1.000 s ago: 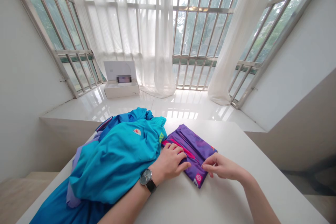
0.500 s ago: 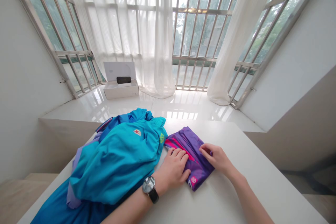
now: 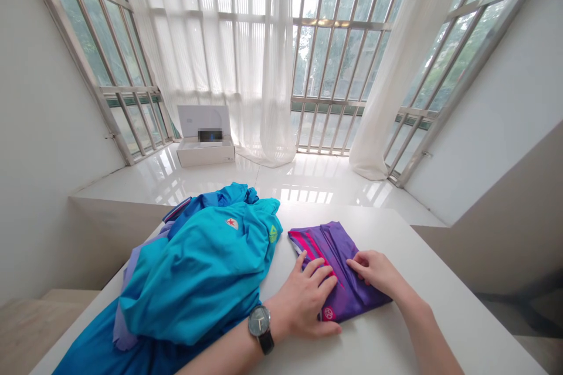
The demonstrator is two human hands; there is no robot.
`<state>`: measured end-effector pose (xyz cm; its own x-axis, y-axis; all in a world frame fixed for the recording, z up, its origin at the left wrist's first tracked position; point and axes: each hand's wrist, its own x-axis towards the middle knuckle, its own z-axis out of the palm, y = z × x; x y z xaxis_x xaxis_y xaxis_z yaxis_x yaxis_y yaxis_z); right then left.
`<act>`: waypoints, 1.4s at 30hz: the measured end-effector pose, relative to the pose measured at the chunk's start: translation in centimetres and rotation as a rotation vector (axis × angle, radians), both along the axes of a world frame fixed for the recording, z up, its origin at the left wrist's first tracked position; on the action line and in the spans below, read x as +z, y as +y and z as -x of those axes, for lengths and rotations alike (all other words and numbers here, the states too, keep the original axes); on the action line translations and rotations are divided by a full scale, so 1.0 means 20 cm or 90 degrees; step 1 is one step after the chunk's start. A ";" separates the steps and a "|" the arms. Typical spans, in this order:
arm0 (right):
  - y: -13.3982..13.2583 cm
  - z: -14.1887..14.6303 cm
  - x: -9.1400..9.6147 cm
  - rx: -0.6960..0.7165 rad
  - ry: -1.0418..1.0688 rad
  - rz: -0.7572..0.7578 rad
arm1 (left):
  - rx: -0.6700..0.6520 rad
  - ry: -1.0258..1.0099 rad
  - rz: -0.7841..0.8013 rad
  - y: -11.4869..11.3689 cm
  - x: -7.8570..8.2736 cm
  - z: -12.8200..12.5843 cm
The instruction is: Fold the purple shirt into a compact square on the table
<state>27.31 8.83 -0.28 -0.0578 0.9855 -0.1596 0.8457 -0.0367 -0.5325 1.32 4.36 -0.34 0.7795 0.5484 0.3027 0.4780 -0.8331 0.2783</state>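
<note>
A purple jersey (image 3: 347,293) with pink stripes and a round pink logo lies folded on the white table. My left hand (image 3: 308,299), with a black-strapped watch (image 3: 259,322) on its wrist, rests on the jersey's left part, fingers spread and thumb out past its near edge. My right hand (image 3: 376,269) is closed in a pinch at the jersey's right part, thumb and forefinger on the fabric. Left of the jersey, a gap away, a heap of clothes holds a turquoise jacket (image 3: 197,269) with a star badge.
The white table (image 3: 444,299) meets a glossy window ledge (image 3: 272,184) at the back. An open white box (image 3: 204,155) with a dark, partly pixelated device stands on the ledge. White curtains (image 3: 246,70) hang before barred windows. Blue cloth (image 3: 97,334) spreads toward the table's near left.
The jersey has shifted right and turned slightly, and its right part lies wider. Both hands have moved right with it. My left fingers are more spread. The clothes heap lies as before.
</note>
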 end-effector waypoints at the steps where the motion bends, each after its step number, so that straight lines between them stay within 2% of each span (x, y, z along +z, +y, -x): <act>1: 0.00 0.00 0.00 -0.011 0.009 0.008 | -0.013 0.007 -0.016 0.00 0.01 0.00; 4: -0.01 -0.01 0.00 -0.062 0.040 0.047 | -0.021 0.037 -0.089 0.03 0.02 0.02; 7: -0.03 -0.01 0.03 -0.059 0.117 0.114 | 0.050 0.077 -0.165 0.11 0.01 0.07; 9: -0.06 0.01 0.06 0.017 0.178 0.170 | 0.120 0.101 -0.170 0.17 0.01 0.11; 11: -0.09 0.05 0.09 0.110 0.224 0.234 | 0.173 0.110 -0.134 0.21 0.01 0.15; 14: -0.13 0.14 0.12 0.205 0.268 0.338 | 0.204 0.084 -0.050 0.21 0.03 0.17; 16: -0.14 0.19 0.12 0.241 0.283 0.372 | 0.208 0.045 -0.003 0.20 0.04 0.16; 18: -0.14 0.22 0.12 0.240 0.290 0.315 | 0.211 0.013 0.027 0.18 0.05 0.16; 20: -0.12 0.21 0.11 0.204 0.269 0.154 | 0.212 0.005 0.042 0.17 0.05 0.16; 23: -0.08 0.18 0.08 0.164 0.166 -0.114 | 0.193 0.031 0.068 0.17 0.03 0.17; 25: -0.05 0.16 0.05 0.169 0.088 -0.233 | 0.171 0.051 0.099 0.18 0.02 0.18; 27: -0.04 0.17 0.01 0.181 0.019 -0.301 | 0.157 0.063 0.130 0.18 0.01 0.19; 29: -0.03 0.19 -0.03 0.189 -0.051 -0.302 | 0.148 0.067 0.144 0.18 0.01 0.19; 32: -0.04 0.21 -0.06 0.192 -0.133 -0.202 | 0.138 0.071 0.136 0.17 0.01 0.20; 35: -0.05 0.21 -0.06 0.175 -0.178 -0.122 | 0.138 0.076 0.124 0.18 -0.01 0.20; 42: -0.05 0.18 -0.04 0.139 -0.185 -0.099 | 0.169 0.049 0.045 0.22 -0.05 0.19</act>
